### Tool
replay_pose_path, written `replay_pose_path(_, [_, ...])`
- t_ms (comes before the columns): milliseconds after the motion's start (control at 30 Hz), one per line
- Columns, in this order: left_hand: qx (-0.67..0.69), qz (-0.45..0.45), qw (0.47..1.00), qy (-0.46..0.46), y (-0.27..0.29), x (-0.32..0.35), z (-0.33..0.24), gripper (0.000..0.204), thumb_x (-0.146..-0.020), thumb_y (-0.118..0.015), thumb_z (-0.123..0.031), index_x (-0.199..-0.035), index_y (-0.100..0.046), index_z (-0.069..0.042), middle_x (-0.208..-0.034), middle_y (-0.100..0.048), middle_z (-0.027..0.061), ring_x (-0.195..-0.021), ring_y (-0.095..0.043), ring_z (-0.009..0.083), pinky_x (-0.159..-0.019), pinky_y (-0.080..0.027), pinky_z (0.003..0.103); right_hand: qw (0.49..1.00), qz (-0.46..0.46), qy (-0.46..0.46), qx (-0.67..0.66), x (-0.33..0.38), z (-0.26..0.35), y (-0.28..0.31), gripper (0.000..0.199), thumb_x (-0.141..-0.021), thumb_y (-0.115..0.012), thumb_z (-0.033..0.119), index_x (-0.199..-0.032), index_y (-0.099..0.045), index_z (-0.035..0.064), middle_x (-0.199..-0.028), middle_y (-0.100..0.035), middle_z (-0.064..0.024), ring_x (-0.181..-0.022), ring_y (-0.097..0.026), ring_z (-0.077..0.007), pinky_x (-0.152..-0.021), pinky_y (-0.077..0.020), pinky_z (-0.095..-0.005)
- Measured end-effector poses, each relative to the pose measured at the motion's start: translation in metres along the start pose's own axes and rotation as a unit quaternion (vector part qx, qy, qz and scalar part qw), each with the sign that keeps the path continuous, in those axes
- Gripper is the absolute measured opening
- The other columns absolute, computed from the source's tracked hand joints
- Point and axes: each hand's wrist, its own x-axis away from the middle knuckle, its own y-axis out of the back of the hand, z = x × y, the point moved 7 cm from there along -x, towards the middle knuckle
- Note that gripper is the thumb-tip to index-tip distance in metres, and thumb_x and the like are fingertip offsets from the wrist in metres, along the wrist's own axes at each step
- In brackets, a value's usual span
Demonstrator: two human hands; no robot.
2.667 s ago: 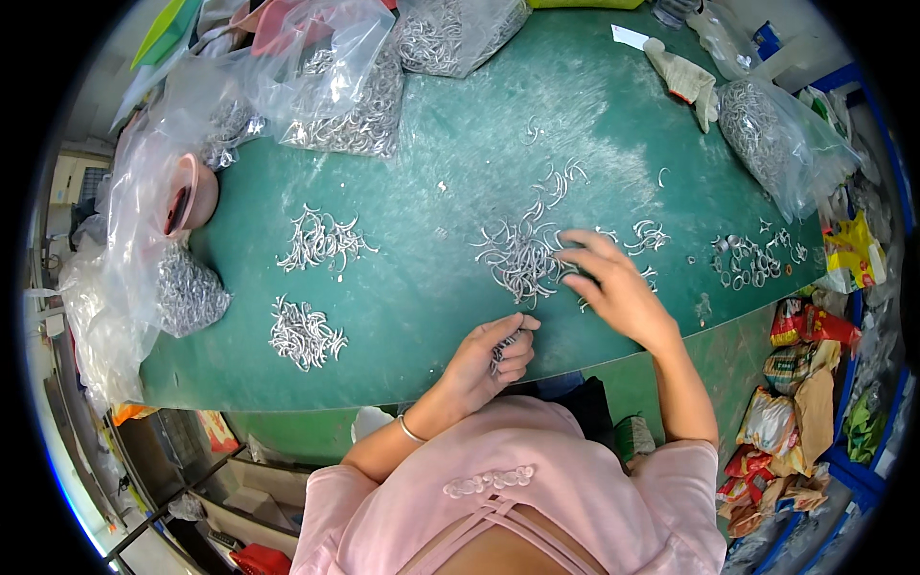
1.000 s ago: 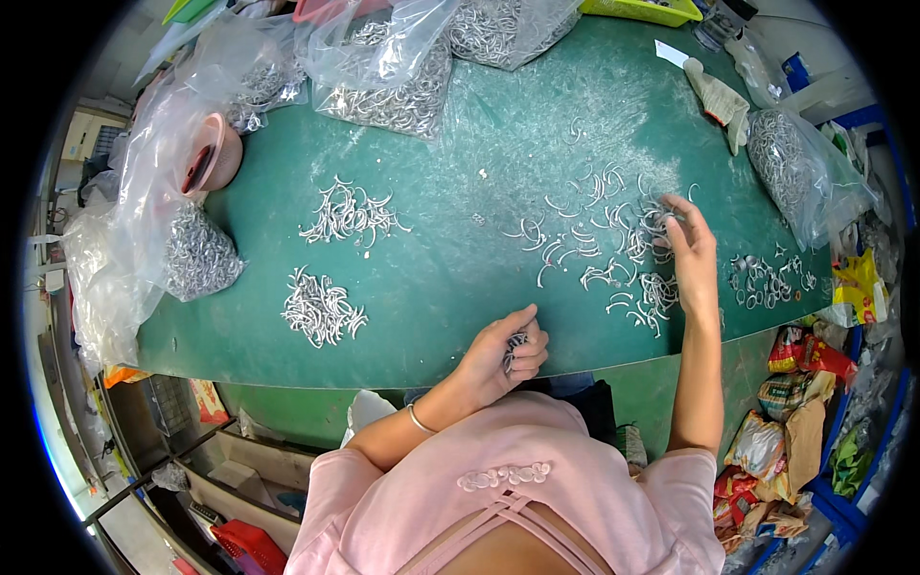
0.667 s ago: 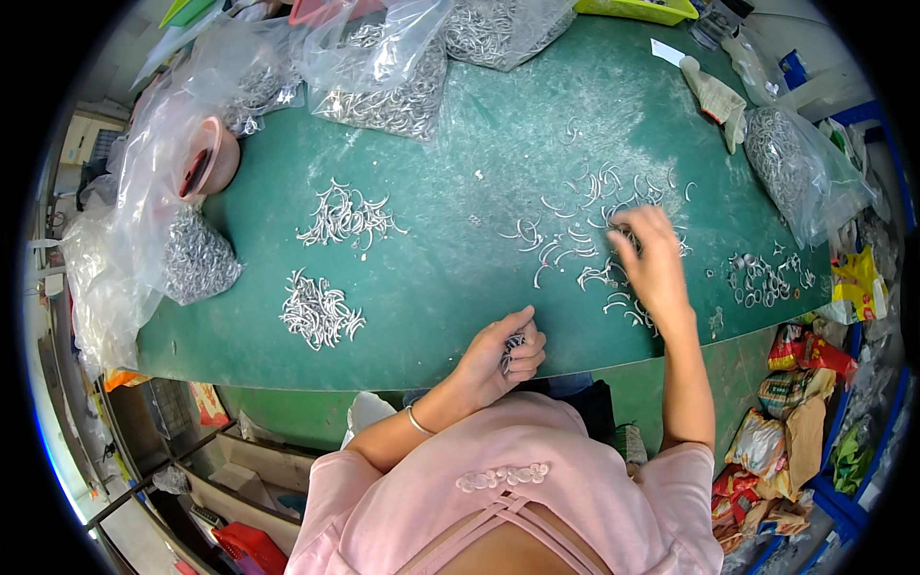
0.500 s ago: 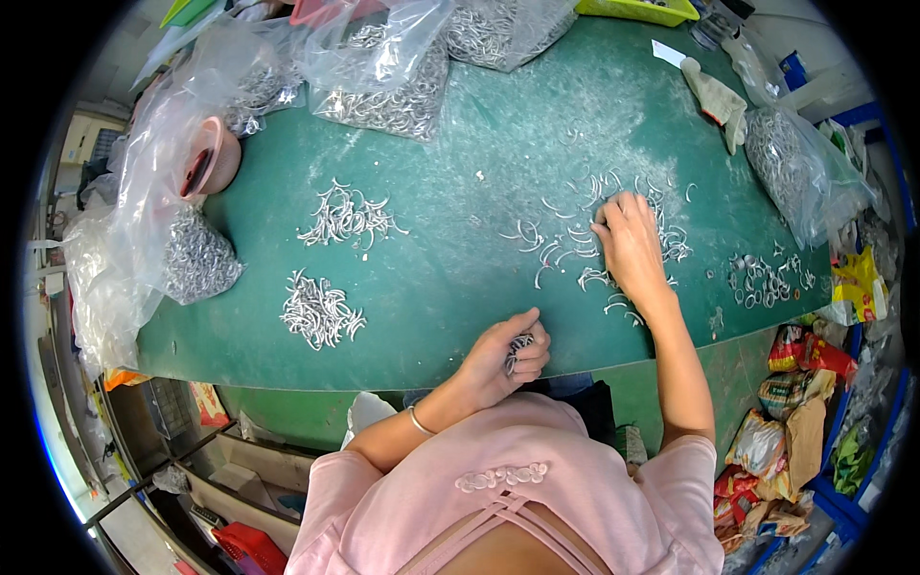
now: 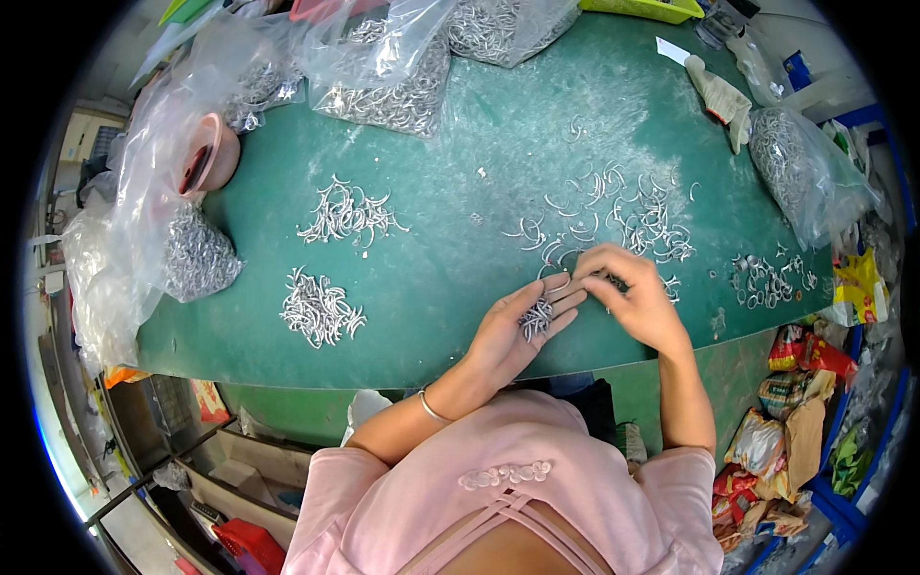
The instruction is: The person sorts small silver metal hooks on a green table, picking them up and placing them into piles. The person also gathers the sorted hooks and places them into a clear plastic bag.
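My left hand (image 5: pixel 508 331), palm up with its fingers loosely stretched, cradles a small heap of curved silver metal pieces (image 5: pixel 535 319). Over its fingertips, my right hand (image 5: pixel 628 290) is bent in a pinch, and a thin curved piece (image 5: pixel 563 284) shows at the meeting fingers. How firmly it is gripped is partly hidden. Just beyond both hands lies a loose scatter of the same curved pieces (image 5: pixel 652 222). Two tighter piles sit to the left, an upper pile (image 5: pixel 347 213) and a lower pile (image 5: pixel 321 307).
Clear plastic bags full of metal pieces (image 5: pixel 393 101) line the green table's (image 5: pixel 460 240) back. Another filled bag (image 5: pixel 781 158) stands at the right, near a glove (image 5: pixel 719 101). Ring-shaped pieces (image 5: pixel 767 283) lie by the right edge. A pink basket (image 5: pixel 218 158) is at the left.
My right hand has come back from the scatter, toward me and left, to my left hand's fingertips. My left hand has opened from a curl and moved slightly right and farther from me.
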Motion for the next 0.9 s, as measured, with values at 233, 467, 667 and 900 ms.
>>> replay_pose_path(233, [0.001, 0.008, 1.0, 0.011, 0.002, 0.003, -0.001, 0.041, -0.099, -0.042, -0.019, -0.129, -0.043, 0.009, -0.13, -0.05, 0.0215, -0.122, -0.05, 0.0295, -0.103, -0.042, 0.038, 0.998, -0.041, -0.035, 0.029, 0.003, 0.002, -0.002, 0.012, -0.08, -0.063, 0.002, -0.092, -0.061, -0.0004, -0.086, -0.061, -0.0087, -0.082, -0.058, -0.0211, -0.075, -0.0453, -0.0297])
replay_pose_path(467, [-0.039, 0.007, 0.998, 0.047, -0.008, 0.012, 0.004, 0.039, -0.098, -0.044, -0.021, -0.126, -0.046, 0.007, -0.12, -0.057, 0.0175, -0.11, -0.057, 0.0246, -0.091, -0.048, 0.033, 0.994, -0.058, -0.071, 0.066, 0.013, -0.015, 0.007, 0.009, -0.076, -0.067, 0.001, -0.081, -0.06, -0.0017, -0.081, -0.06, -0.0117, -0.075, -0.058, -0.0271, -0.067, -0.0459, -0.0347])
replay_pose_path(667, [-0.03, -0.005, 0.996, 0.085, 0.01, 0.019, 0.011, 0.031, -0.1, -0.044, -0.024, -0.115, -0.052, 0.002, -0.074, -0.044, 0.0003, -0.062, -0.039, 0.0081, -0.053, -0.034, 0.02, 0.961, -0.112, -0.132, 0.215, 0.01, -0.027, 0.038, 0.024, -0.075, -0.071, 0.007, -0.095, -0.059, -0.0002, -0.091, -0.058, -0.0127, -0.087, -0.055, -0.03, -0.076, -0.0446, -0.038])
replay_pose_path(900, [0.002, -0.019, 0.994, 0.108, 0.007, 0.023, 0.012, 0.025, -0.1, -0.042, -0.023, -0.106, -0.054, -0.001, -0.066, -0.033, -0.0036, -0.055, -0.029, 0.0057, -0.046, -0.026, 0.018, 0.939, -0.044, 0.017, 0.341, 0.004, 0.0, -0.023, 0.043, -0.074, -0.07, 0.006, -0.113, -0.053, 0.0009, -0.123, -0.047, -0.0147, -0.112, -0.047, -0.035, -0.092, -0.0407, -0.0416])
